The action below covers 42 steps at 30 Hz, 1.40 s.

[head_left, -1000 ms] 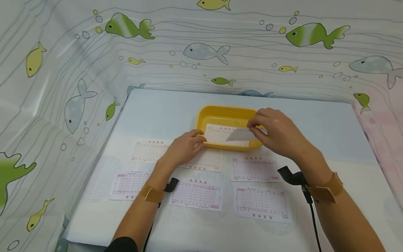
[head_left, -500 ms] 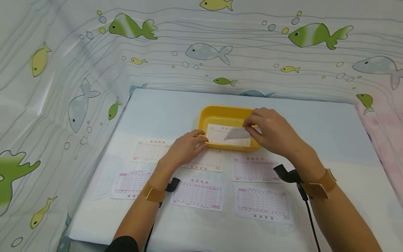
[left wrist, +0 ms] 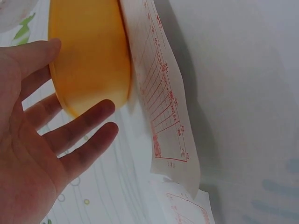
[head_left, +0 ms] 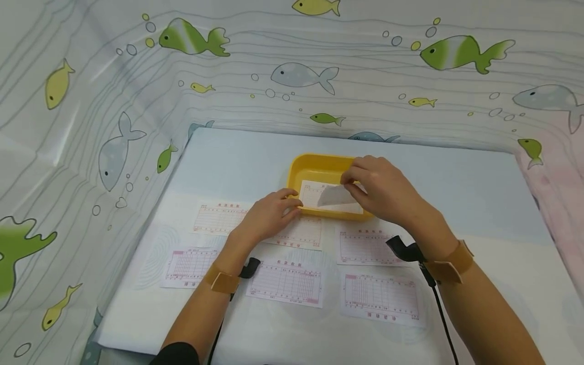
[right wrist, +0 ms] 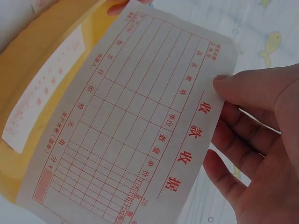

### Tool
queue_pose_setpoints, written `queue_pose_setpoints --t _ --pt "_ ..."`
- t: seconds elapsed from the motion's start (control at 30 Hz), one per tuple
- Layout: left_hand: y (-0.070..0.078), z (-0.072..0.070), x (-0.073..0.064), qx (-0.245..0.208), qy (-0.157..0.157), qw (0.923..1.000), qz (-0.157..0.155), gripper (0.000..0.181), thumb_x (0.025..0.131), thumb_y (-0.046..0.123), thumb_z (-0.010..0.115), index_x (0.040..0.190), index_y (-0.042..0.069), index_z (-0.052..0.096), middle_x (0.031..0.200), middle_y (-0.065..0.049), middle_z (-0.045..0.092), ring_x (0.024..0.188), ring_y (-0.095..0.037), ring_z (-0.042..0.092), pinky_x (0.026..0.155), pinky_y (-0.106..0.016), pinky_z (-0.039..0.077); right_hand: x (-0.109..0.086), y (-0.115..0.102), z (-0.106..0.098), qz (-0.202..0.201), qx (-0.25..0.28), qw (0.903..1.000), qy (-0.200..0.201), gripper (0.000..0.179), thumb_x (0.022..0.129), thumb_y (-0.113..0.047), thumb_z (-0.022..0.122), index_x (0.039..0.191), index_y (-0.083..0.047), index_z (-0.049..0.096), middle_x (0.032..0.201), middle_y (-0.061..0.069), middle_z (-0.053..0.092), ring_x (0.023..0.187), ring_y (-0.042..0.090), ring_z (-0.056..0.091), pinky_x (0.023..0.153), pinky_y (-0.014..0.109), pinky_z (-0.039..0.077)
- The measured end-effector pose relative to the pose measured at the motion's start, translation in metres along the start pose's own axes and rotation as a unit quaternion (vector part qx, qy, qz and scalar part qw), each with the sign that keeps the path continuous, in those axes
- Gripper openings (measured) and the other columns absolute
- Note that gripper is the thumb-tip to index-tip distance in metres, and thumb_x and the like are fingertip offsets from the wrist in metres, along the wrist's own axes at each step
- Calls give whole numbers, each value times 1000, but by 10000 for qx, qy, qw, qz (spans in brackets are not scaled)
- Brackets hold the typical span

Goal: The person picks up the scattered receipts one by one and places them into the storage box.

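Observation:
My right hand (head_left: 378, 185) pinches a receipt slip (right wrist: 126, 112) between thumb and fingers, as the right wrist view shows. It is printed with a red grid and characters. One end of this slip droops over the yellow tray (head_left: 315, 162). Inside the tray lies another receipt slip (head_left: 310, 195), partly covered by the held one. My left hand (head_left: 269, 215) holds the tray's left front corner; in the left wrist view its thumb (left wrist: 44, 51) is at the rim and two fingers pass behind the edge, while the others extend loosely.
Receipt slips lie on the white table (head_left: 228, 157) before the tray: an upper left slip (head_left: 216, 218), a right slip (head_left: 365, 246), a lower right slip (head_left: 380, 299), a lower middle slip (head_left: 285, 284) and others partly under the left arm. A fish-patterned sheet (head_left: 237, 30) surrounds the table.
My right hand has moved left over the tray, bringing the pinched receipt slip with it. The left hand has stayed at the tray's corner.

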<state>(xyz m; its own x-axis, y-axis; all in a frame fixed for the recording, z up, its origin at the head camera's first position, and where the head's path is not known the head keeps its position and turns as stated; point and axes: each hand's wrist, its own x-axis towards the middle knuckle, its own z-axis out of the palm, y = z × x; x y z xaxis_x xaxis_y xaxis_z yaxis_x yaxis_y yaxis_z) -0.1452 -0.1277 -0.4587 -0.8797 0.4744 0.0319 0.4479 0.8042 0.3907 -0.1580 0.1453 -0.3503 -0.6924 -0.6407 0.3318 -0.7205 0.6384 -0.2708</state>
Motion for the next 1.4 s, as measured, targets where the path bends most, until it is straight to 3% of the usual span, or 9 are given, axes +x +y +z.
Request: queue_pose_setpoints --t 0.2,0.63,0.83,1.1,1.4 --pt "-1 -1 2 -40 6 10000 -12 27 95 33 62 118 21 69 136 1 50 121 -20 50 100 -38 42 12 -3 3 -18 88 9999 -53 7 85 -8 73 91 -8 72 87 0 61 80 18 52 77 34 47" --pt "-3 0 4 -40 117 9998 174 24 95 31 62 115 21 71 135 0 51 118 -20 52 98 -37 43 37 -4 18 -244 106 9994 -229 3 87 -8 69 90 -9 71 85 -1 60 76 17 51 75 33 45" --pt "-3 0 5 -36 95 9999 138 24 95 32 63 115 22 70 136 0 51 120 -20 51 100 -37 42 41 -1 28 41 84 9985 -537 5 89 -11 67 92 -10 71 86 -1 61 76 18 51 76 34 45" --pt "-1 1 3 -31 77 9999 114 24 94 32 63 114 22 71 134 0 52 118 -20 52 98 -37 43 44 6 39 147 152 9977 -649 6 90 -11 65 92 -9 71 87 -1 63 74 18 53 75 33 45" --pt "-2 2 2 -30 73 9999 136 24 94 34 63 114 22 71 134 0 52 117 -20 53 97 -38 44 47 15 61 528 73 9938 -979 9 92 -15 64 96 -12 72 91 -3 65 78 15 55 83 34 46"
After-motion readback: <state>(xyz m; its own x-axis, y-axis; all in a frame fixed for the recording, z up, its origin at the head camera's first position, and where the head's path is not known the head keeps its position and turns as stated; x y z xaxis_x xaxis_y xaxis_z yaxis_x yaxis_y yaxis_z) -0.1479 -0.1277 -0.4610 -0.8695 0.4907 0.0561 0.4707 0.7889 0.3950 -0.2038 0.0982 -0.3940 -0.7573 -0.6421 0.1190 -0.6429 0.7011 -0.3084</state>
